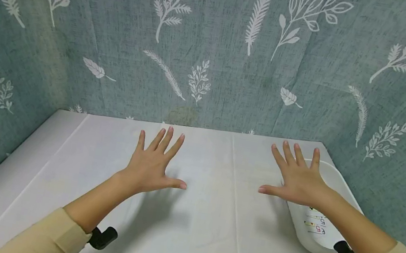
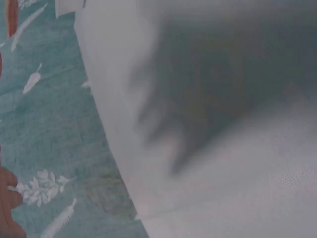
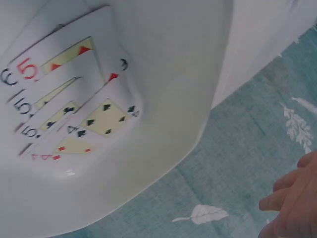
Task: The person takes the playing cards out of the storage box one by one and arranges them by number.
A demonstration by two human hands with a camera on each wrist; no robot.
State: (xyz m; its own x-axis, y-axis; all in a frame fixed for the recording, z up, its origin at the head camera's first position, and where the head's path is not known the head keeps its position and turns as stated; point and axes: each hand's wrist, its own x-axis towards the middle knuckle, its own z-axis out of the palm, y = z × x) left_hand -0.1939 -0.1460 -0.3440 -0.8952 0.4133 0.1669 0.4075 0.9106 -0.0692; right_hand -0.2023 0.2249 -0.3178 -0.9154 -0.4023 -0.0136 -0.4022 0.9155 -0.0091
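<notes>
Both hands hover palm down over a white tablecloth (image 1: 185, 231), fingers straight and spread, holding nothing. My left hand (image 1: 154, 161) is at the centre left. My right hand (image 1: 295, 175) is at the right, above the near rim of a white tray (image 1: 333, 177). Several playing cards (image 1: 316, 221) lie fanned in that tray; the right wrist view shows the cards (image 3: 74, 114) with fives and fours in the tray (image 3: 173, 99). The left wrist view shows only the hand's shadow on the cloth (image 2: 223, 173).
A teal curtain with white leaf prints (image 1: 216, 48) closes in the table at the back and both sides. The tray sits at the table's right edge. Black wrist camera mounts (image 1: 103, 237) show under both forearms.
</notes>
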